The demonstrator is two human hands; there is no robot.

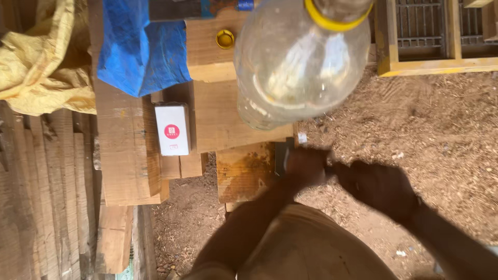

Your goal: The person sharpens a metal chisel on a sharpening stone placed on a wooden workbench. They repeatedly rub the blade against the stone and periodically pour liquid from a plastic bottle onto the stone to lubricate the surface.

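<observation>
You are closing your left hand (pixel 306 167) around a dark block (pixel 282 157) at the edge of the stained board (pixel 245 171); your right hand (pixel 378 189), just beside it, is blurring, its grip unreadable; the next stroke probably wants steady pressure.

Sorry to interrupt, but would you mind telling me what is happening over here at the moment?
A person is working over planks laid on sawdust-covered ground. Both hands are blurred; the left hand grips a small dark object at the edge of a stained wooden block, and the right hand is close beside it. What the object is cannot be told. A clear plastic bottle looms close to the camera. A white box lies on the planks, with a yellow cap and blue sheet farther back.
</observation>
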